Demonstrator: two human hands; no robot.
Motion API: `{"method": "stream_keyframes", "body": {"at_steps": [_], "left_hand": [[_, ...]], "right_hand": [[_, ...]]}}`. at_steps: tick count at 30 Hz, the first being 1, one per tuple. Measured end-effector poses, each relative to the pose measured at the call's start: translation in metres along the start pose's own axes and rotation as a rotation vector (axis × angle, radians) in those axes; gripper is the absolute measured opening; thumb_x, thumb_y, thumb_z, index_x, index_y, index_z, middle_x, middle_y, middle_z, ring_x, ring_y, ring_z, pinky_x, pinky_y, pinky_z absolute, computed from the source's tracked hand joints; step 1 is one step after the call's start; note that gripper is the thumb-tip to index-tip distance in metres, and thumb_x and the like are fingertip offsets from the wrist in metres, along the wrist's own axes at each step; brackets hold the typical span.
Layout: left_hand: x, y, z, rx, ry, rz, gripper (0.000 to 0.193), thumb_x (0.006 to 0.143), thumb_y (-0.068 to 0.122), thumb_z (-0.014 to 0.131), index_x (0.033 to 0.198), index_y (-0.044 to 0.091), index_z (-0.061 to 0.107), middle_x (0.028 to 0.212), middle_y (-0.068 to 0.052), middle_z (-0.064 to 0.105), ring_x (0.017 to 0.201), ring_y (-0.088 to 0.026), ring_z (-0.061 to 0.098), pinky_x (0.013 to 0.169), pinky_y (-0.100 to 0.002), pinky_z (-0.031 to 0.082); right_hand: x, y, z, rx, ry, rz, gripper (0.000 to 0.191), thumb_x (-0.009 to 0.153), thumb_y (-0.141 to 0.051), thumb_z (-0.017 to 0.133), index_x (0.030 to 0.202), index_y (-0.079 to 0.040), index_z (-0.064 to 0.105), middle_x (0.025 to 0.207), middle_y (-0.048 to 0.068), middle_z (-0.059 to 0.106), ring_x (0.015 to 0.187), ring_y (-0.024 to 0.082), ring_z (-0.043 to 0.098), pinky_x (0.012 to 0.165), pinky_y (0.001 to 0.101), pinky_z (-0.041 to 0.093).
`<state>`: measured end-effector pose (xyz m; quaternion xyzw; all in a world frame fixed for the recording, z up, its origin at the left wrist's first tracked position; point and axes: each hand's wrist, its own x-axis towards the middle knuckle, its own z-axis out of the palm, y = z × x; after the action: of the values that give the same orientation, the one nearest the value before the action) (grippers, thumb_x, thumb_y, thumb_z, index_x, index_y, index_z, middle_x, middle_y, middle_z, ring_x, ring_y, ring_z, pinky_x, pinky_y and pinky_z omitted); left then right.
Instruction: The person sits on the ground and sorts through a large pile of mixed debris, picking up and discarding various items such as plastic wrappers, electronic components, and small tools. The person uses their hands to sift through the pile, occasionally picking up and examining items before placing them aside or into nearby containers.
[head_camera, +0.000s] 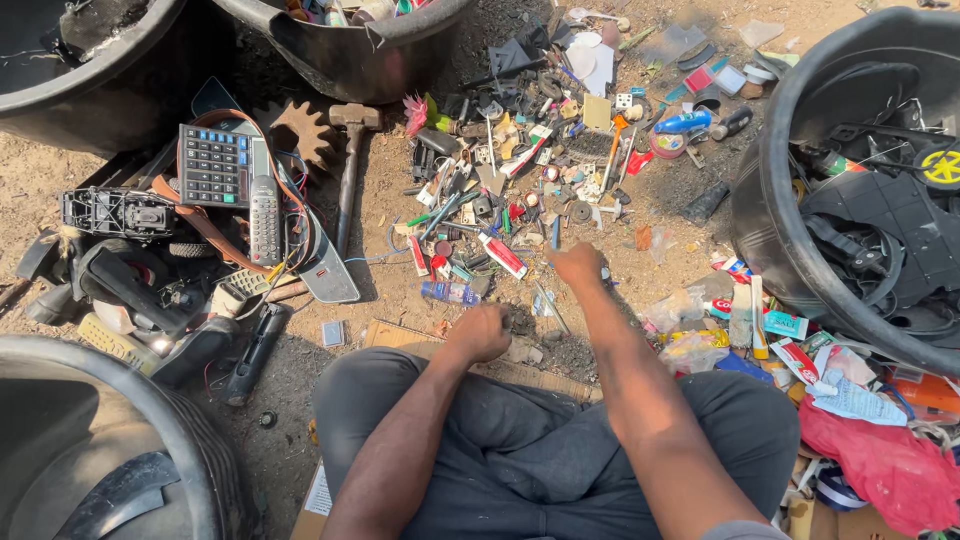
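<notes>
Head view | my right hand (578, 266) curled, contents unclear, over small scrap (520, 200) right of hammer (350, 160) | left hand (480, 333) fisted nearer me, hold unclear | bits likely light, stiff, sharp: pinch by edges

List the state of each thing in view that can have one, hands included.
left hand: fisted, knuckles on the ground
right hand: reaching into the small scrap; whether it grips anything cannot be told
hammer: lying flat in dirt
calculator: face up on the pile
right tub: holding black plastic parts
</notes>
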<state>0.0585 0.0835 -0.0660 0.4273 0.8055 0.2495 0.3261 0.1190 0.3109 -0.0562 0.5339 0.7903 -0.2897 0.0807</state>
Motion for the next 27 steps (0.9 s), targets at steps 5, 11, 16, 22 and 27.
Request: {"method": "stream_keyframes", "body": {"at_steps": [5, 11, 16, 22, 27], "left_hand": [[0.011, -0.004, -0.004, -0.045, 0.017, 0.080, 0.025, 0.071, 0.013, 0.064, 0.093, 0.005, 0.074, 0.099, -0.023, 0.073, 0.098, -0.041, 0.069, 0.088, -0.049, 0.055], [0.007, -0.010, -0.028, -0.155, 0.214, -0.117, 0.024, 0.078, 0.019, 0.071, 0.098, 0.006, 0.072, 0.100, -0.020, 0.073, 0.098, -0.039, 0.070, 0.087, -0.048, 0.054], [0.008, -0.014, -0.035, -0.210, 0.330, -0.162, 0.023, 0.081, 0.021, 0.073, 0.096, 0.004, 0.071, 0.099, -0.020, 0.073, 0.099, -0.038, 0.070, 0.089, -0.048, 0.054], [0.009, -0.007, -0.022, -0.149, 0.227, -0.106, 0.024, 0.078, 0.024, 0.072, 0.093, 0.005, 0.073, 0.099, -0.023, 0.072, 0.097, -0.041, 0.069, 0.088, -0.050, 0.053], [0.000, -0.008, -0.034, -0.154, 0.316, -0.215, 0.022, 0.080, 0.022, 0.067, 0.094, 0.004, 0.071, 0.098, -0.022, 0.074, 0.098, -0.041, 0.070, 0.090, -0.050, 0.054]], "right_hand": [[-0.026, 0.001, 0.012, -0.173, 0.223, -0.183, 0.038, 0.086, -0.035, 0.075, 0.110, -0.006, 0.073, 0.113, 0.020, 0.068, 0.107, 0.037, 0.066, 0.087, 0.0497, 0.053], [-0.027, -0.026, 0.032, -0.410, 0.165, -0.762, 0.025, 0.093, -0.011, 0.064, 0.116, -0.011, 0.075, 0.115, 0.014, 0.071, 0.108, 0.035, 0.068, 0.091, 0.0478, 0.054], [-0.028, 0.013, 0.006, 0.497, -0.162, -0.142, 0.029, 0.088, -0.019, 0.072, 0.115, -0.008, 0.077, 0.116, 0.024, 0.071, 0.105, 0.047, 0.068, 0.088, 0.0532, 0.053], [-0.061, 0.015, 0.010, -0.122, 0.242, -0.530, 0.042, 0.084, -0.028, 0.076, 0.119, -0.007, 0.072, 0.118, 0.021, 0.067, 0.110, 0.040, 0.064, 0.093, 0.0487, 0.051], [-0.091, -0.026, 0.046, -0.314, 0.080, -0.574, 0.027, 0.088, -0.024, 0.072, 0.110, -0.009, 0.072, 0.111, 0.018, 0.066, 0.102, 0.040, 0.066, 0.086, 0.0504, 0.053]]}}
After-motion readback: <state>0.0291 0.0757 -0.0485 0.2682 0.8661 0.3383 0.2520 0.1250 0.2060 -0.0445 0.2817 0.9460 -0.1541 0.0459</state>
